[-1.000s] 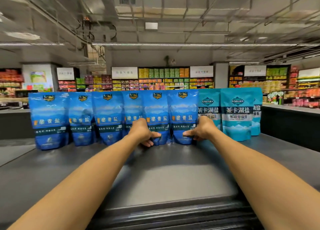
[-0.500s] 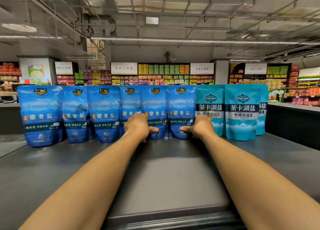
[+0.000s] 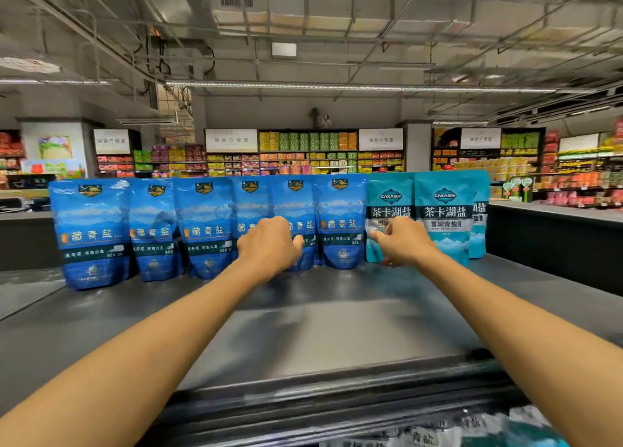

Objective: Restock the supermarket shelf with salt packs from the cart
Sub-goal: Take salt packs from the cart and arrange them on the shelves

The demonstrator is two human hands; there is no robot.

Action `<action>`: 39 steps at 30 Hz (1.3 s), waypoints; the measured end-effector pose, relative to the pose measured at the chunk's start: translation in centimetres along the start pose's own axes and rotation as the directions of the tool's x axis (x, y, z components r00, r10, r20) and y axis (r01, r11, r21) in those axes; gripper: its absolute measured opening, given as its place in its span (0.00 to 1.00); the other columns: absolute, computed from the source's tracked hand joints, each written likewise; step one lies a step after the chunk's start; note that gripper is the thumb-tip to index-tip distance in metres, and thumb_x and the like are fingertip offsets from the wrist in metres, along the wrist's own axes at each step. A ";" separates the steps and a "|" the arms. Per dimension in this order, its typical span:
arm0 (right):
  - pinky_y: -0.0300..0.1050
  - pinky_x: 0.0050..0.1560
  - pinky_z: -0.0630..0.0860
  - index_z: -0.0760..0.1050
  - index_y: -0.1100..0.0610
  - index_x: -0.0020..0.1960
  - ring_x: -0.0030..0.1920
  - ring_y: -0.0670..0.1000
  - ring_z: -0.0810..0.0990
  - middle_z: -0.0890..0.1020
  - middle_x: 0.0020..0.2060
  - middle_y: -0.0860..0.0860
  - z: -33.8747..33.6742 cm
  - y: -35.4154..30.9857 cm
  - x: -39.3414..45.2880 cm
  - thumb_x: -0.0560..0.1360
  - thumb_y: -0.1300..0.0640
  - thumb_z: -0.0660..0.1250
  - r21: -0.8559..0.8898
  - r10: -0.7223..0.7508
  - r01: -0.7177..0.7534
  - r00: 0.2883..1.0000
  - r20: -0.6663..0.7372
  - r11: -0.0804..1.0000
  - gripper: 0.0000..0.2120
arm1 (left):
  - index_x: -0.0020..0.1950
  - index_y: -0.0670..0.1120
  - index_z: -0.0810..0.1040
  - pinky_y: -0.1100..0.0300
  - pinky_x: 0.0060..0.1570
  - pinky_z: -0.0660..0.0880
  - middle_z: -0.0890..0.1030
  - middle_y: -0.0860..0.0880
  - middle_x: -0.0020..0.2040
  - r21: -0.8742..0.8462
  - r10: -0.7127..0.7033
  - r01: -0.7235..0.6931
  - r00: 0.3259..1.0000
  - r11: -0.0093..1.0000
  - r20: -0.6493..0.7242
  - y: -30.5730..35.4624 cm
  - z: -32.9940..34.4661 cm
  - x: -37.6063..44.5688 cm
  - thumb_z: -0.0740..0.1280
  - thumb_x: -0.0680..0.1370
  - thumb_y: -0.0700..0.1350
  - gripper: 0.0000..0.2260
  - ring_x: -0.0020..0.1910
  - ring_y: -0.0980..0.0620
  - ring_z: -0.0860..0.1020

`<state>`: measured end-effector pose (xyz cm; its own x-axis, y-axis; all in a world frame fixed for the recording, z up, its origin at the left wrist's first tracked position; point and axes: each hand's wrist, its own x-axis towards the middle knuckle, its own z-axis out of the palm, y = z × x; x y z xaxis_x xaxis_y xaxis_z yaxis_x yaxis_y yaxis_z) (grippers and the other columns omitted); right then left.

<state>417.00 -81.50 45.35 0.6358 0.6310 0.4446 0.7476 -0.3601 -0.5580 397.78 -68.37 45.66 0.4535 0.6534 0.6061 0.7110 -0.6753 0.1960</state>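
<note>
Straight ahead, a row of salt packs stands upright along the back of a dark grey shelf (image 3: 303, 328). Six dark blue packs (image 3: 205, 227) fill the left and middle of the row, side by side and partly overlapping, and three teal packs (image 3: 445, 217) stand at the right end, also overlapping.

Both bare arms reach forward over the shelf. The left hand (image 3: 269, 246) is in front of the fourth and fifth blue packs from the left, knuckles up, fingers curled downward and thumb pointing right; whether its grip closes on a pack or only touches one cannot be told, because the fingertips are hidden behind the hand. The right hand (image 3: 401, 242) is at the lower part of the leftmost teal pack (image 3: 387, 207), fingers bent toward the pack's front; its grip is likewise unclear, since the frame is blurred there.

At the bottom right edge, below the shelf's front lip, blurred printed packaging (image 3: 472, 429) in white and teal shows.

Behind the row, well apart, long store shelves (image 3: 303, 156) carry colourful goods under white signs (image 3: 381, 139).
</note>
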 end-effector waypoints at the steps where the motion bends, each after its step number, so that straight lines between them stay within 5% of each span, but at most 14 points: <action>1: 0.52 0.41 0.84 0.74 0.61 0.36 0.38 0.57 0.86 0.85 0.37 0.64 -0.9 0.1 -1.2 0.79 0.52 0.65 0.064 0.002 -0.003 1.000 0.010 0.998 0.17 | 0.33 0.44 0.68 0.53 0.37 0.75 0.75 0.47 0.32 -0.070 0.003 -0.003 1.000 0.998 -0.005 0.3 -0.8 -0.6 0.63 0.79 0.54 0.19 0.33 0.45 0.75; 3: 0.46 0.31 0.82 0.76 0.61 0.38 0.31 0.52 0.85 0.85 0.35 0.62 -2.6 0.4 -3.9 0.78 0.57 0.66 0.218 0.017 -0.014 1.000 -0.010 0.976 0.12 | 0.28 0.44 0.66 0.52 0.39 0.79 0.72 0.47 0.26 -0.239 0.034 -0.034 0.999 0.970 -0.001 1.6 -2.4 -2.0 0.63 0.78 0.53 0.22 0.30 0.44 0.76; 5: 0.43 0.29 0.78 0.76 0.60 0.39 0.30 0.51 0.84 0.84 0.35 0.60 -4.6 0.9 -7.2 0.78 0.58 0.67 0.362 0.019 0.001 0.998 -0.052 0.932 0.09 | 0.26 0.43 0.68 0.60 0.31 0.75 0.72 0.47 0.22 -0.450 0.073 -0.052 0.997 0.892 0.030 3.9 -3.6 -3.8 0.64 0.78 0.52 0.23 0.24 0.47 0.74; 9: 0.42 0.26 0.76 0.77 0.61 0.42 0.29 0.51 0.82 0.83 0.30 0.53 -8.4 3.0 -15.5 0.78 0.60 0.69 0.531 -0.040 0.128 0.984 -0.173 0.838 0.07 | 0.38 0.40 0.75 0.66 0.18 0.64 0.76 0.45 0.25 -0.829 0.165 -0.026 0.983 0.559 0.080 8.9 -4.9 -10.1 0.68 0.78 0.51 0.16 0.18 0.51 0.72; 13: 0.44 0.25 0.75 0.75 0.64 0.40 0.26 0.51 0.79 0.80 0.27 0.56 -10.2 7.2 -25.4 0.78 0.61 0.68 0.513 0.032 0.150 0.944 -0.329 0.845 0.10 | 0.38 0.42 0.71 0.68 0.17 0.62 0.74 0.49 0.24 -0.982 0.323 -0.016 0.945 0.188 0.047 13.1 -3.3 -18.9 0.66 0.80 0.45 0.12 0.16 0.53 0.69; 16: 0.44 0.25 0.74 0.73 0.67 0.39 0.24 0.52 0.77 0.78 0.25 0.59 -10.4 11.5 -33.3 0.77 0.61 0.68 0.490 0.188 0.025 0.906 -0.381 0.871 0.12 | 0.39 0.39 0.70 0.67 0.18 0.62 0.74 0.47 0.25 -0.989 0.498 0.128 0.854 0.077 0.150 16.8 0.2 -25.7 0.65 0.80 0.43 0.13 0.17 0.52 0.68; 19: 0.48 0.27 0.73 0.72 0.69 0.37 0.24 0.54 0.76 0.78 0.25 0.61 -10.5 16.3 -42.0 0.78 0.62 0.68 0.468 0.401 -0.177 0.806 -0.436 0.866 0.14 | 0.40 0.37 0.69 0.67 0.19 0.62 0.73 0.43 0.27 -0.946 0.686 0.299 0.663 0.122 0.298 20.9 4.8 -33.1 0.65 0.81 0.41 0.12 0.17 0.52 0.67; 22: 0.43 0.24 0.72 0.72 0.68 0.36 0.23 0.50 0.75 0.77 0.24 0.56 -10.2 21.4 -51.1 0.79 0.61 0.66 0.503 0.636 -0.407 0.613 -0.469 0.763 0.16 | 0.40 0.40 0.70 0.67 0.18 0.62 0.72 0.43 0.27 -0.871 0.791 0.407 0.418 0.277 0.447 24.5 9.1 -41.3 0.64 0.81 0.38 0.10 0.17 0.58 0.66; 25: 0.41 0.24 0.73 0.75 0.63 0.39 0.24 0.48 0.77 0.78 0.25 0.53 -9.1 26.9 -60.0 0.80 0.59 0.66 0.544 0.841 -0.642 0.384 -0.381 0.540 0.12 | 0.40 0.40 0.70 0.69 0.19 0.63 0.70 0.46 0.27 -0.808 0.840 0.404 0.150 0.430 0.522 27.4 13.3 -49.5 0.63 0.81 0.36 0.09 0.17 0.62 0.67; 29: 0.49 0.40 0.73 0.75 0.56 0.37 0.36 0.52 0.78 0.79 0.32 0.55 -5.8 33.7 -71.3 0.80 0.56 0.65 0.451 0.974 -0.872 0.112 -0.195 0.190 0.13 | 0.40 0.45 0.69 0.64 0.21 0.66 0.71 0.44 0.33 -0.745 0.780 0.236 -0.151 0.625 0.607 30.9 18.7 -60.2 0.59 0.81 0.35 0.11 0.23 0.58 0.70; 33: 0.33 0.25 0.67 0.69 0.55 0.37 0.27 0.42 0.74 0.75 0.29 0.49 -1.6 38.3 -81.2 0.81 0.58 0.63 0.435 0.991 -0.893 -0.131 -0.014 -0.112 0.13 | 0.44 0.45 0.76 0.64 0.39 0.73 0.81 0.42 0.47 -0.664 0.629 -0.041 -0.281 0.747 0.725 32.7 25.4 -70.1 0.62 0.80 0.45 0.07 0.45 0.44 0.80; 36: 0.41 0.29 0.65 0.66 0.58 0.40 0.29 0.51 0.71 0.71 0.28 0.52 2.2 42.0 -87.4 0.82 0.61 0.60 0.356 0.960 -0.892 -0.266 0.082 -0.278 0.12 | 0.59 0.41 0.78 0.60 0.48 0.69 0.81 0.41 0.57 -0.531 0.469 -0.204 -0.287 0.822 0.835 32.2 31.5 -76.0 0.61 0.80 0.48 0.14 0.58 0.42 0.79; 39: 0.42 0.31 0.61 0.61 0.54 0.35 0.31 0.50 0.67 0.68 0.29 0.51 6.4 46.5 -92.0 0.81 0.59 0.63 0.407 0.941 -0.850 -0.325 0.094 -0.334 0.18 | 0.52 0.40 0.79 0.53 0.52 0.74 0.81 0.38 0.55 -0.409 0.354 -0.206 -0.257 0.889 0.899 32.0 37.4 -80.9 0.62 0.79 0.50 0.14 0.59 0.39 0.78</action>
<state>391.99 -151.87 -26.01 0.4793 -0.4794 -0.7351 -0.8683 -0.1368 -0.4769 403.96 -130.06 -25.86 0.6186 -0.0992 -0.7794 0.3190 -0.8749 0.3645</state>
